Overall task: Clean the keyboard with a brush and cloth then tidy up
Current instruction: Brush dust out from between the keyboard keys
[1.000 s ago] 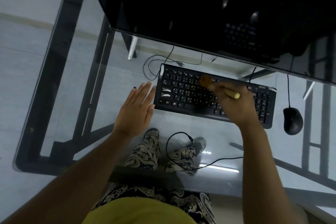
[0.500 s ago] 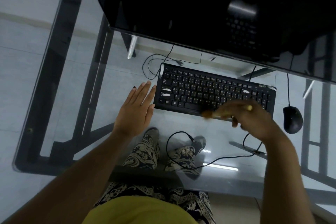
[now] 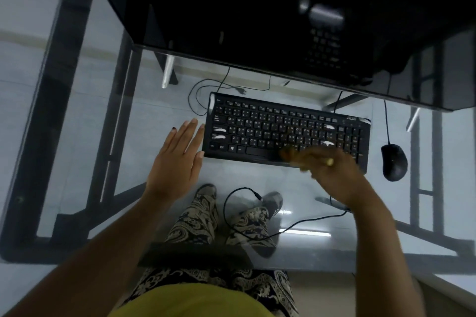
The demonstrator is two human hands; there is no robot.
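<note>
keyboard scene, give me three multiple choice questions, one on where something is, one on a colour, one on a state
1. Where is the mouse?
A. right of the keyboard
B. left of the keyboard
C. on top of the keyboard

2. What colour is the keyboard?
A. white
B. black
C. red

3. What is the left hand doing?
A. gripping the mouse
B. lying flat and open on the glass desk beside the keyboard's left end
C. closed into a fist around a cloth

Answers:
1. A, the mouse sits alone on the glass past the keyboard's right end.
2. B, its body and keys are black with pale lettering.
3. B, the fingers are stretched out and hold nothing, while the right hand grips the brush at the keyboard's near edge.
</note>
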